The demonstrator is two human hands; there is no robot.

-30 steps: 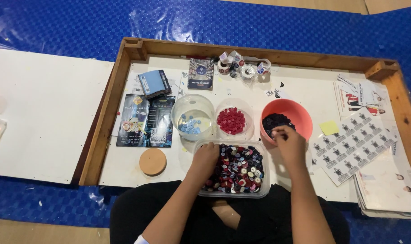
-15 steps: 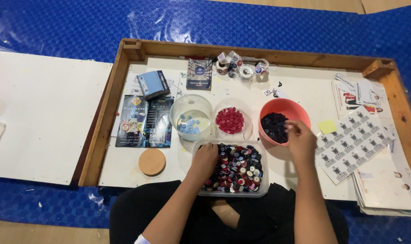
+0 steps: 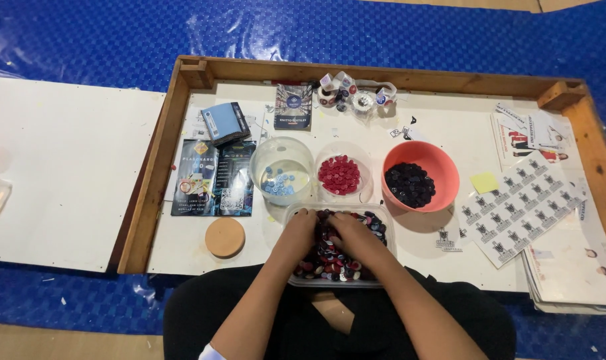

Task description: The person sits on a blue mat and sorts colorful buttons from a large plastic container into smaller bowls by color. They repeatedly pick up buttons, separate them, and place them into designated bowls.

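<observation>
A: Head view: where are my hands?
B: Left hand [image 3: 301, 230] and right hand [image 3: 353, 235] are both buried in the mixed buttons [image 3: 329, 257] inside the clear tray [image 3: 383, 212].
A: Grip?
B: I can't tell; fingers are curled among them.

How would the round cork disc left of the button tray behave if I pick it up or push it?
The cork disc looks thin and flat, so probably light and stiff. It lies face down on the tabletop, so a push would likely slide it rather than roll it. Its low edge may be awkward to pinch.
</observation>
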